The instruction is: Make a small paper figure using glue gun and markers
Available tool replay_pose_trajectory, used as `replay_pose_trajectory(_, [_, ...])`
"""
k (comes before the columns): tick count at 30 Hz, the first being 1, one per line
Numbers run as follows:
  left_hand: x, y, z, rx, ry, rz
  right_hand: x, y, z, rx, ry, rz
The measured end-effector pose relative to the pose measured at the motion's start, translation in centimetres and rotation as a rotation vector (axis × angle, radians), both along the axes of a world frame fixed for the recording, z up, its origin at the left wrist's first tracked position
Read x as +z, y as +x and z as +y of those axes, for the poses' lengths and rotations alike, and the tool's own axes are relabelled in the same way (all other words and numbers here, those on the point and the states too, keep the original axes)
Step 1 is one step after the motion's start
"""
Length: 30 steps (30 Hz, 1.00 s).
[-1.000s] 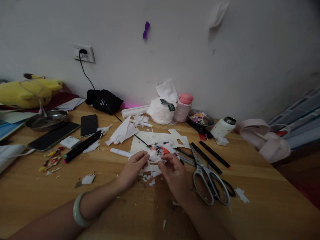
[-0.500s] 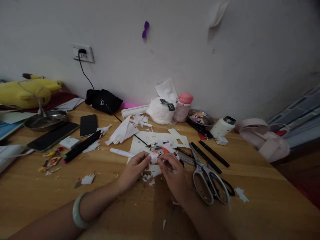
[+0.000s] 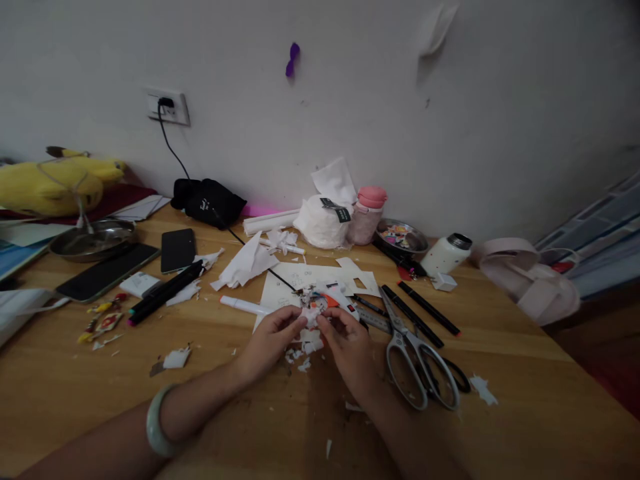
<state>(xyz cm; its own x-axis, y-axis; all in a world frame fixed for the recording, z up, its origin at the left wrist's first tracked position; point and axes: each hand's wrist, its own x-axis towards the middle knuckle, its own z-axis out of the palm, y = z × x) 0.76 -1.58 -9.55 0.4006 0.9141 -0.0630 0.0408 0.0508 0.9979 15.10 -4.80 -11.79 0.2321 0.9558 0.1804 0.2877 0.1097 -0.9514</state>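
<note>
Between my two hands is a small whitish-pink piece of paper (image 3: 311, 317), pinched at its two sides. My left hand (image 3: 273, 340) holds its left edge between thumb and forefinger; a pale bangle (image 3: 159, 421) circles that forearm. On the other side, my right hand (image 3: 346, 341) grips the right edge in the same way. Small paper scraps (image 3: 304, 365) lie just below the fingers. Behind them rests a cut sheet of paper (image 3: 280, 287) with a square hole and faint drawings. Large scissors (image 3: 417, 363) lie to the right of my right hand.
Black markers (image 3: 429, 308) and a ruler (image 3: 375, 321) lie near the scissors. Farther back stand a tissue pack (image 3: 323, 223), a pink-lidded bottle (image 3: 367, 220), a metal bowl (image 3: 405, 237) and a white bottle (image 3: 447, 255). Leftward are phones (image 3: 107, 272), a white-capped marker (image 3: 245, 306) and a yellow plush toy (image 3: 55, 187).
The small paper piece, flatter and squarer before, is now more crumpled between my fingertips. My hands stay in nearly the same place.
</note>
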Motion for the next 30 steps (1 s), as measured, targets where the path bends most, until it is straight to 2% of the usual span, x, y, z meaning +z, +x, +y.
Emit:
replay_pose_trajectory(8, [-0.21, -0.10, 0.24, -0.005, 0.052, 0.016, 0.45, -0.38, -0.23, 0.041, 0.163, -0.142])
replay_pose_trajectory(13, [-0.59, -0.16, 0.17, 0.003, 0.081, 0.048, -0.26, -0.44, -0.04, 0.039, 0.128, -0.091])
replay_pose_trajectory(17, [-0.69, -0.05, 0.02, -0.008, 0.042, 0.024, 0.15, -0.22, -0.06, 0.058, 0.039, -0.063])
replay_pose_trajectory(21, [-0.63, 0.05, 0.02, -0.042, -0.020, -0.013, 0.44, -0.15, -0.05, 0.081, -0.075, 0.111])
replay_pose_trajectory(25, [-0.59, 0.12, 0.03, -0.045, -0.072, -0.034, -0.05, -0.29, 0.17, 0.031, -0.114, 0.288])
replay_pose_trajectory(30, [-0.51, 0.21, -0.12, -0.051, -0.103, -0.057, 0.02, -0.23, 0.32, -0.050, -0.106, 0.306])
